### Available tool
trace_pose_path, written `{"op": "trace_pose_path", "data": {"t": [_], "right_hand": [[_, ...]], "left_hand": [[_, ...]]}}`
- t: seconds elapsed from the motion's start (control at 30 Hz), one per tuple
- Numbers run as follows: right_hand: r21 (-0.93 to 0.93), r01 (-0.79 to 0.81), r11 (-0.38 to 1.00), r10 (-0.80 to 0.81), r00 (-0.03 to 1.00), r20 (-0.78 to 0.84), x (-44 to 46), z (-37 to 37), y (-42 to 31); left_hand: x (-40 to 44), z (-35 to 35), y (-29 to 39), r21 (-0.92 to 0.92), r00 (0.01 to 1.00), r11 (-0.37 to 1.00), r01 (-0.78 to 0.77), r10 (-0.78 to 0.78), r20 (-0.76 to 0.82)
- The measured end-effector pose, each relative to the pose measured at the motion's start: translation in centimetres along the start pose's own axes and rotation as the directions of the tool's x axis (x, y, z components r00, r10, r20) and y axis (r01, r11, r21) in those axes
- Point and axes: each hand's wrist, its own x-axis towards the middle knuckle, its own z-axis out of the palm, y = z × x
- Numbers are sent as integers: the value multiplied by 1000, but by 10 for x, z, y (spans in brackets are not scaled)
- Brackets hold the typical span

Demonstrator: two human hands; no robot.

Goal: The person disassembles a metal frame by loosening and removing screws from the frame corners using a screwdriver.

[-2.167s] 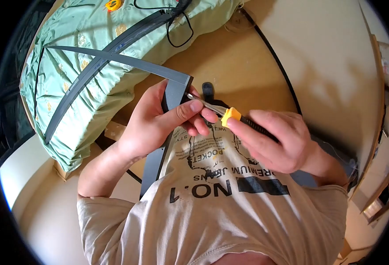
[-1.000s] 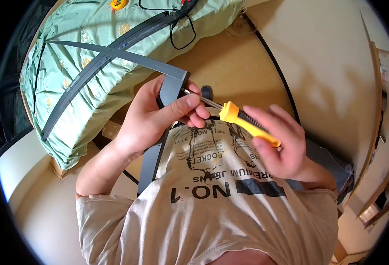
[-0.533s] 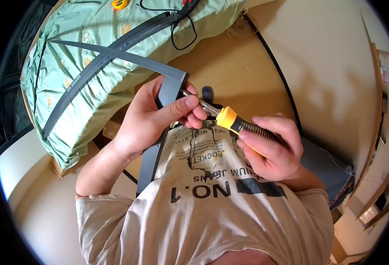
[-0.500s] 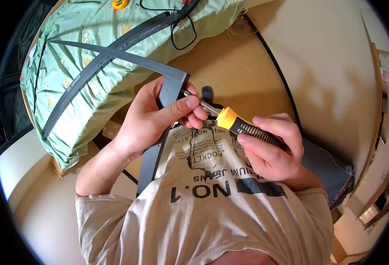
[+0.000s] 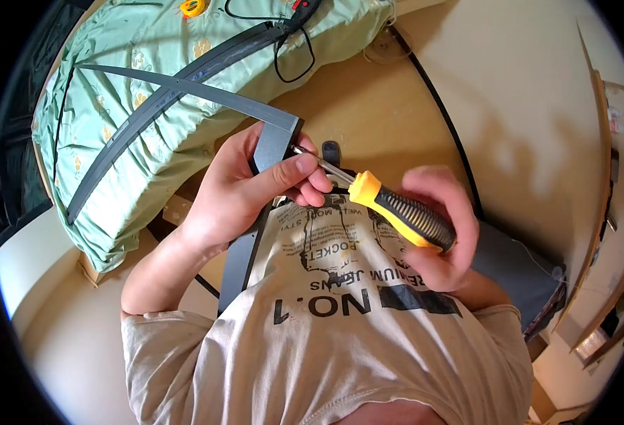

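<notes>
My left hand [image 5: 244, 188] is closed around the corner of a dark grey frame [image 5: 275, 142]. Its thumb and fingertips also steady the metal shaft of a screwdriver [image 5: 404, 212] beside the frame's inner edge. The screwdriver has a yellow and black handle, and its tip meets the frame near the corner; fingers partly hide the tip. My right hand [image 5: 446, 234] curls around the end of the handle, with fingers looser on the grip. One frame bar runs down against my shirt, the other reaches left toward the green cloth.
On the green flowered cloth [image 5: 149, 156] lie a long dark strip [image 5: 170, 99], a yellow tape measure [image 5: 193, 8] and a black cable [image 5: 313, 53]. A dark grey box-like object [image 5: 517, 269] stands at the right. A wall [image 5: 524, 106] rises beyond.
My right hand has shifted its fingers on the handle, and the screwdriver has turned so more yellow shows along its underside. The left hand and frame have barely moved.
</notes>
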Motion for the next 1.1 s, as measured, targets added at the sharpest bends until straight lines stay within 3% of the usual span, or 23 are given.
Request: {"op": "trace_pose_path", "data": {"t": [0.03, 0.07, 0.1, 0.17, 0.2, 0.23, 0.27, 0.3, 0.37, 0.43, 0.47, 0.5, 0.53, 0.6, 0.63, 0.7, 0.77, 0.83, 0.9, 0.97, 1.03, 1.1], "right_hand": [[256, -184, 949, 175, 983, 59, -5, -1, 2], [481, -356, 801, 344, 932, 116, -10, -3, 3], [481, -356, 801, 344, 932, 117, -16, -5, 4], [265, -325, 908, 333, 943, 16, -25, -7, 2], [-37, -190, 981, 189, 982, -11, -23, -6, 1], [-35, -190, 981, 189, 982, -10, -16, -6, 0], [-258, 3, 966, -3, 1000, -2, -6, -8, -1], [-463, 190, 866, -189, 981, 49, 2, -9, -1], [-422, 213, 882, -210, 976, 52, -5, -13, 13], [7, 78, 997, -77, 995, -68, -5, -4, 12], [242, 36, 970, -5, 992, -127, -6, 2, 11], [208, -104, 973, 132, 984, -123, -12, 2, -2], [36, -126, 991, 129, 987, -95, -27, -6, -2], [-383, 26, 924, -27, 1000, 2, -19, -16, -6], [-589, 169, 791, -139, 986, 96, -8, -17, -15], [-440, 120, 890, -47, 984, 172, -4, -20, -15], [-427, 200, 882, -183, 980, 79, -3, -17, -25], [-397, 228, 889, -220, 973, 67, -1, -17, -33], [-249, 214, 944, -220, 976, 7, -7, -9, -19], [-134, 109, 985, -129, 981, -144, -13, -1, -16], [114, -10, 993, 27, 988, -150, -30, -4, 16], [15, 37, 999, -36, 995, -95, -28, -6, 14]], "left_hand": [[0, 0, 0, -1, 1000, 1000, -3, 3, -4], [-1, 0, -1, -2, 1000, 1000, -5, 5, -10], [0, 0, -2, -2, 1000, 1000, -5, 5, -10], [0, -1, -5, -8, 1000, 1000, -18, 18, 15], [-1, -1, -4, -7, 1000, 1000, -18, 18, 13], [-2, 0, -1, -10, 1000, 1000, -14, 14, 1], [-2, 0, -1, -13, 1000, 1000, -9, 9, -10], [-1, -1, -2, -13, 1000, 1000, -8, 7, -8], [0, -2, -7, -33, 1000, 999, -17, 18, 15], [-1, -1, -6, -40, 1000, 999, -8, 8, -3], [-2, 0, -2, -43, 1000, 999, -6, 5, -21], [-2, 0, 1, -1, 1000, 1000, -3, 3, 4], [-3, -1, 1, -49, 1000, 999, 18, -18, 6], [0, -4, -1, -89, 1000, 996, 25, -24, 9], [3, -6, -3, -89, 1000, 996, 30, -30, 3], [3, -6, 1, -71, 1000, 997, 7, -7, -9], [-5, -1, 1, -95, 1000, 995, -10, 13, 24], [-6, 2, -1, -54, 1000, 999, 5, -5, 2], [-4, 1, -8, -169, 999, 985, 18, -14, 30], [-4, -2, -9, -188, 999, 982, 8, 2, 54], [-4, -5, -10, -234, 998, 972, 25, -10, 62], [-2, -12, -18, -330, 994, 942, 68, -34, 107]]}}
